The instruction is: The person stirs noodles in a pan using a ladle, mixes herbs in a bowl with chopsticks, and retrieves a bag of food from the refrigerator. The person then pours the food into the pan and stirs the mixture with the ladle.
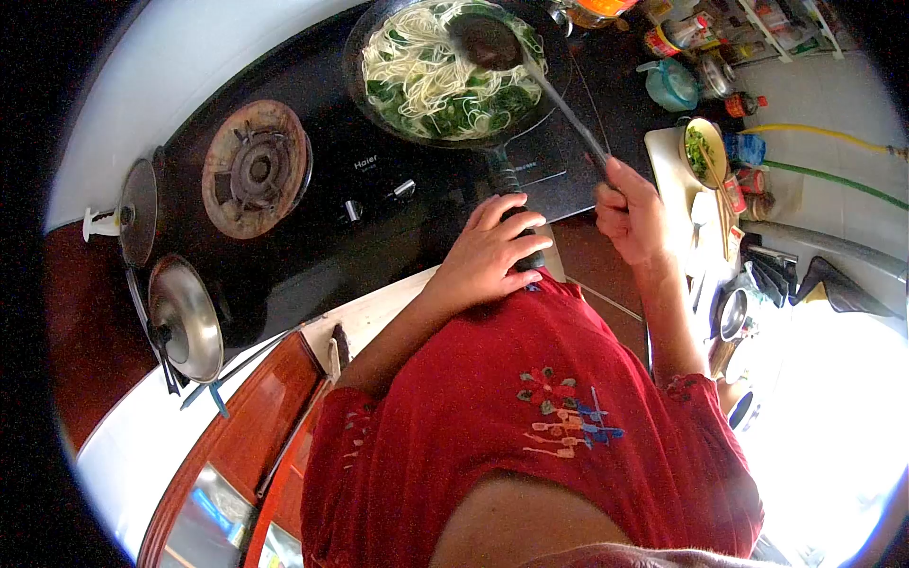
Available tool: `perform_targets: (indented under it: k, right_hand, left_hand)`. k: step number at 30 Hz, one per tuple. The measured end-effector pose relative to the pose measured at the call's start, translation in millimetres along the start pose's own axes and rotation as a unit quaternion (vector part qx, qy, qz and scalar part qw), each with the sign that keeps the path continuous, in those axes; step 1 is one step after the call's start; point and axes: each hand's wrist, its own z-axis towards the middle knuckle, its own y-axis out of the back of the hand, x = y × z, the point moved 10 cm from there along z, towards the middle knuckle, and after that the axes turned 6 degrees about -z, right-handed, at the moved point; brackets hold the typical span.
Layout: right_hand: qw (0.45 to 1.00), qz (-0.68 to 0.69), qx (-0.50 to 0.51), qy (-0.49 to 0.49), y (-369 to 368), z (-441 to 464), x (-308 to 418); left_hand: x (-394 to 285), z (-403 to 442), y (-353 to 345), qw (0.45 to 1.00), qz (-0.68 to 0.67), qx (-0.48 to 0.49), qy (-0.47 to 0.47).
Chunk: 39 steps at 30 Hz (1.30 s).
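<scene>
A dark wok point(374, 112) at the top centre holds pale noodles point(417, 57) and green leafy vegetables point(507, 106). Its black handle point(504, 172) points toward the body, and my left hand point(490, 248) is wrapped over it. My right hand point(632, 210), to the right of the wok handle, is closed round the handle end of a ladle point(566, 112). The ladle's dark bowl is over the noodles, near the wok's upper right side. What is in the bowl is too dark to tell.
A bare burner point(256, 168) lies left of the wok on the black cooktop point(312, 246). Lids point(187, 317) stand at the left edge. On the right are a bowl of chopped greens point(699, 151) with chopsticks point(724, 204), a teal container point(672, 85) and bottles point(746, 104).
</scene>
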Motion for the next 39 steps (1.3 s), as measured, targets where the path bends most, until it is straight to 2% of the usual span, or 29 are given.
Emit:
perform_targets:
  k: [2, 10, 14, 18, 19, 20, 23, 27, 30, 32, 34, 39]
  right_hand:
    - [0.999, -0.025, -0.014, 0.034, 0.4, 4.2, 6.2]
    - [0.994, -0.094, -0.032, 0.034, -3.7, -21.0, 4.2]
    - [0.970, -0.187, -0.091, 0.127, 17.6, -42.3, 36.8]
    - [0.948, -0.199, -0.109, 0.223, 15.6, -60.4, 55.8]
    - [0.952, -0.177, -0.113, 0.222, 11.3, -61.3, 52.4]
    - [0.933, -0.242, -0.140, 0.227, 9.1, -60.0, 51.2]
    - [0.973, -0.168, -0.049, 0.149, 11.9, -31.0, 22.8]
    - [0.987, -0.104, -0.028, 0.120, 14.0, -26.5, 7.9]
    - [0.997, 0.035, 0.040, 0.062, 10.0, -22.1, 5.2]
    - [0.967, 0.179, 0.176, -0.036, 2.3, -14.8, -8.4]
    - [0.905, 0.298, 0.278, -0.125, -10.0, -19.5, -14.5]
    - [0.879, 0.321, 0.325, -0.136, -10.7, -30.7, -10.3]
  left_hand:
    - [-0.4, -0.6, 0.6, 1.000, 0.000, -0.003, 0.001]
    - [-2.4, 0.8, 0.2, 1.000, 0.005, 0.004, 0.003]
    - [-2.3, -0.4, 0.0, 1.000, 0.006, -0.002, 0.007]
    - [-3.0, -0.7, -0.6, 1.000, 0.008, -0.006, 0.004]
    - [-3.5, -0.5, 0.0, 1.000, 0.011, -0.006, 0.005]
    - [-4.5, -0.6, 0.8, 1.000, 0.015, -0.006, 0.005]
    - [-6.9, -0.8, 0.8, 1.000, 0.015, -0.006, 0.006]
    - [-9.7, -0.1, 2.4, 0.999, 0.030, -0.012, 0.001]
    - [-10.0, -0.1, 0.5, 0.999, 0.035, -0.014, 0.014]
    - [-11.4, 0.2, -0.6, 0.999, 0.025, -0.017, 0.027]
    - [-12.7, 0.4, -1.0, 0.999, 0.029, -0.023, 0.037]
    - [-11.7, 1.8, -2.2, 0.997, 0.031, -0.045, 0.054]
